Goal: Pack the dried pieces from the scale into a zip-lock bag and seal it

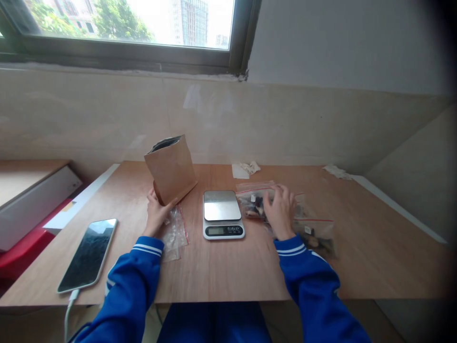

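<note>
A brown paper pouch [170, 169] stands tilted on the left of the table, its top gaping and its inside dark. My left hand [157, 212] is closed on its lower left corner, thumb in front and fingers partly hidden behind. Under that hand lie clear zip bags [174, 236] with a red seal line. My right hand [281, 209] is over a zip bag of dark and pale pieces [253, 202], thumb and fingers apart and curved; fingertip contact is unclear. Between my hands sits a kitchen scale [223, 214] with a bare steel plate.
A second filled zip bag [317, 236] lies right of my right wrist. On the left, a phone [89, 255] has a white cable [71, 305] plugged in. Crumpled tissue [251, 167] and a white paper [240, 171] lie by the wall, with more tissue [337, 172] farther right.
</note>
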`<state>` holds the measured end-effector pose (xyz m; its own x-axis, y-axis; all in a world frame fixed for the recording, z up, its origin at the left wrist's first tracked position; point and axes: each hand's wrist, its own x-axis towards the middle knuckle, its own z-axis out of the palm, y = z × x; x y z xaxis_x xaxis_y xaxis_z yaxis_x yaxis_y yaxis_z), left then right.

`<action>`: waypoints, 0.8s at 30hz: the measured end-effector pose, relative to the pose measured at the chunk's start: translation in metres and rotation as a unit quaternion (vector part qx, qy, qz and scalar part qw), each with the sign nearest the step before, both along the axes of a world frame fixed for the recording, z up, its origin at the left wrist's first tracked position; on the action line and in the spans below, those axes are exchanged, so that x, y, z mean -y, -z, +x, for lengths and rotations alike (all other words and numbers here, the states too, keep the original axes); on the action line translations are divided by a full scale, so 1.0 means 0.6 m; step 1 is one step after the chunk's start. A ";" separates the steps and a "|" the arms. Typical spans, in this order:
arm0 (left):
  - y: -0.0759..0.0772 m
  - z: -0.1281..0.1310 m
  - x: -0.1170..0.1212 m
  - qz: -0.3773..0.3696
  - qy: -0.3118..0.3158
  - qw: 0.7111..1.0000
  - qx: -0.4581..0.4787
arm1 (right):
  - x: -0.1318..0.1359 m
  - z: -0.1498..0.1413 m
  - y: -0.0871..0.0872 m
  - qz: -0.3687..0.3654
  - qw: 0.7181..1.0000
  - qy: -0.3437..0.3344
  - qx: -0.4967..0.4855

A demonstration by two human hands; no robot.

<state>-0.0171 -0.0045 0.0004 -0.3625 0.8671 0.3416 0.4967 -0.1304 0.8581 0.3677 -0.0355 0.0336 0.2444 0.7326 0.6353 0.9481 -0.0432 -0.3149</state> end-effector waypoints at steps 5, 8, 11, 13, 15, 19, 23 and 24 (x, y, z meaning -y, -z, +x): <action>0.009 -0.007 -0.009 -0.075 0.006 0.996 -0.055 | -0.001 -0.004 0.054 -0.144 0.988 -0.008 0.063; 0.009 -0.007 -0.005 -0.062 0.020 0.997 -0.039 | -0.021 0.002 0.070 -0.172 0.983 -0.015 0.059; 0.007 -0.007 0.000 -0.044 0.046 0.998 -0.027 | -0.027 -0.011 0.044 -0.143 0.989 -0.020 0.024; 0.005 -0.006 0.003 -0.041 0.050 0.998 -0.021 | -0.013 -0.039 0.004 -0.068 0.996 -0.052 -0.007; -0.001 -0.002 0.008 -0.046 0.057 0.997 -0.004 | 0.014 -0.080 -0.045 0.022 0.984 -0.173 -0.039; -0.020 0.008 0.026 -0.020 0.114 0.993 0.029 | 0.065 -0.170 -0.120 0.047 0.897 -0.439 0.000; -0.025 0.010 0.035 0.021 0.150 0.988 0.005 | 0.080 -0.222 -0.132 0.017 0.873 -0.483 0.069; -0.022 0.008 0.034 0.023 0.152 0.988 0.001 | 0.081 -0.227 -0.130 -0.001 0.873 -0.481 0.077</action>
